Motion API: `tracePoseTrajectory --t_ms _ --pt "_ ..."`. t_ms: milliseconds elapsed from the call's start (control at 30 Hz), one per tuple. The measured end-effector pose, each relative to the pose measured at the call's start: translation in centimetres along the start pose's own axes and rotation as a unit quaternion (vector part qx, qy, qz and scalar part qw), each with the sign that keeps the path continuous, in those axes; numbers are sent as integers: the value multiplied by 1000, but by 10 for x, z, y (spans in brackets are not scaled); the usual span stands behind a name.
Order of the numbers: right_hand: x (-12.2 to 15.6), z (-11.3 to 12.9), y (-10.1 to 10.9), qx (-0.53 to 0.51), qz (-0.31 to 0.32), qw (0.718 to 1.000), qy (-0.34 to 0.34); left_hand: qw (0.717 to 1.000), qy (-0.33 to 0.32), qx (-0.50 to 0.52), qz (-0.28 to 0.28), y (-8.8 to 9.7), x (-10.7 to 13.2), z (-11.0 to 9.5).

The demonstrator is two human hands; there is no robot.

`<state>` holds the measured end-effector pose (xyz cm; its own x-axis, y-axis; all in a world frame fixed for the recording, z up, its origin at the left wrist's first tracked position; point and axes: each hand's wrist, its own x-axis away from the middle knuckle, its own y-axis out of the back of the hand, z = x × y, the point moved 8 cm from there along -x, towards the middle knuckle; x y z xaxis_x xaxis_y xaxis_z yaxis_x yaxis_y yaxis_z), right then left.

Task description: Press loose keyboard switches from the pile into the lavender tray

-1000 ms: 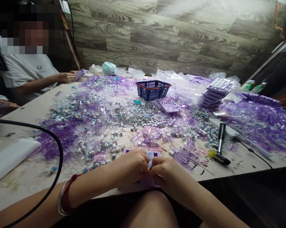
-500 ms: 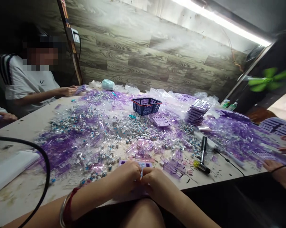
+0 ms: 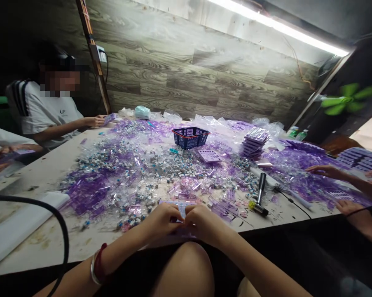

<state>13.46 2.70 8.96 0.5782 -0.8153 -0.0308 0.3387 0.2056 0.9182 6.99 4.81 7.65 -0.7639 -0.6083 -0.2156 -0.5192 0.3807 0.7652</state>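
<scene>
Near the table's front edge, above my raised knee, my left hand (image 3: 161, 220) and my right hand (image 3: 206, 222) meet with bent fingers pressed together. Between their fingertips shows a small clear plastic piece (image 3: 182, 209), partly covered by the fingers. Beneath the hands lies a light purple plastic panel (image 3: 186, 236), and most of it is hidden by them. Loose clear pink and purple plastic pieces (image 3: 188, 187) lie just beyond my hands. A pile of small white and blue parts (image 3: 136, 206) spreads to the left of them.
A dark blue basket (image 3: 190, 140) stands mid-table beside a purple panel (image 3: 209, 156). Stacked panels (image 3: 254, 142) rise behind a hammer (image 3: 260, 194). A black cable (image 3: 60, 222) arcs at left. Co-workers' hands (image 3: 96, 121) work at left, others (image 3: 349, 206) at right.
My hands stay together over the panel, with their fingers shifted and the clear piece showing more. At right, a co-worker's hand has reached into the purple pieces. The view has moved slightly.
</scene>
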Motion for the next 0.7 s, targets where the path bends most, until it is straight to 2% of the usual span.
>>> tracePoseTrajectory --t_ms 67,167,233,267,367,433,533,600,700 --pt "10 -7 1 -32 -35 999 -4 1000 7 -6 -8 5 -1 1" --pt "25 -24 11 -101 -145 984 -29 998 6 -58 -14 10 -3 -2" --pt "32 -36 17 -127 -204 969 -52 995 3 -103 15 8 -5 -4" --pt "34 -41 17 -131 -214 966 -67 992 5 -119 35 5 -6 -3" --pt "34 -53 14 -153 -210 957 -129 990 22 -129 53 2 -8 1" --pt "33 -56 10 -176 -205 950 -157 991 22 -128 23 4 -7 -1" --pt "31 -57 5 -236 -215 931 -178 991 -9 -126 -37 13 -3 -16" --pt "28 -57 -3 -333 -196 906 -172 993 -21 -109 -48 18 1 -25" --pt "21 -48 -17 -494 -135 850 -125 998 2 -69 -7 17 1 -23"
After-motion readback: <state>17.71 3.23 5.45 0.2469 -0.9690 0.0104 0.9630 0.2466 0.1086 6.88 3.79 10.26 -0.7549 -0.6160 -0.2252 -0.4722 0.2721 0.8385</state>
